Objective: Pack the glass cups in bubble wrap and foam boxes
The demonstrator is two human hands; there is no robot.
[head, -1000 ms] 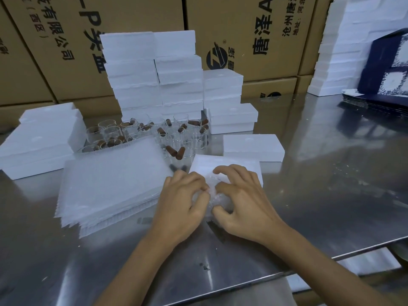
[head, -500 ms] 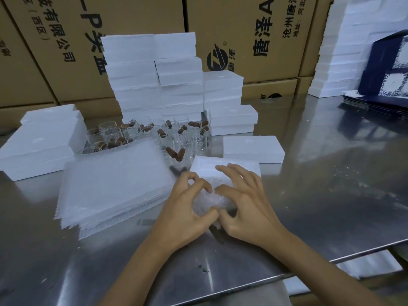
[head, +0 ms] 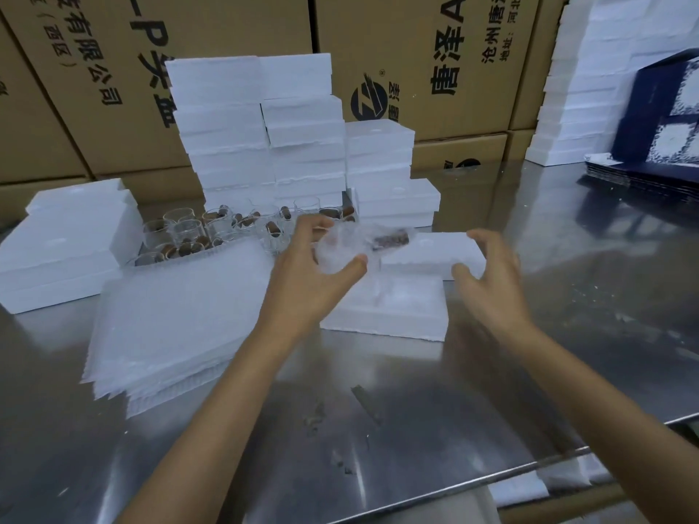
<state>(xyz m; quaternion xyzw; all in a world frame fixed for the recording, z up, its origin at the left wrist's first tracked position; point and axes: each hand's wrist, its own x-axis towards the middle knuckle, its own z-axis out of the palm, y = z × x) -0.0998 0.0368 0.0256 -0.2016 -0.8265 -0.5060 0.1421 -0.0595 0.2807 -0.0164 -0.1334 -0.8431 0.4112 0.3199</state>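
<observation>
Far side walled by brown cardboard cartons printed with black characters. In front, a steel tabletop spread wide, scuffed and reflective. At far centre, tall stacks of white foam boxes; another stack at far right beside dark blue flat cartons; a lower pile of foam pieces at left. Near left of centre, a thick pile of bubble wrap sheets lying flat. Between that pile and the tall stacks, a cluster of bare glass cups with brown handles, standing close together. Right of centre, an open foam box on the tabletop, with a foam lid just beyond it, touching its far edge. Raised above the open box, the wrapped cup, a brown handle showing through the wrap, pinched between thumb and fingers of the left hand; left grip closed round the bundle. To the right, apart from the bundle, the right hand hovering by the lid's right end, grip spread and loosely curved, holding nothing. Both forearms bare, reaching in from the near edge.
</observation>
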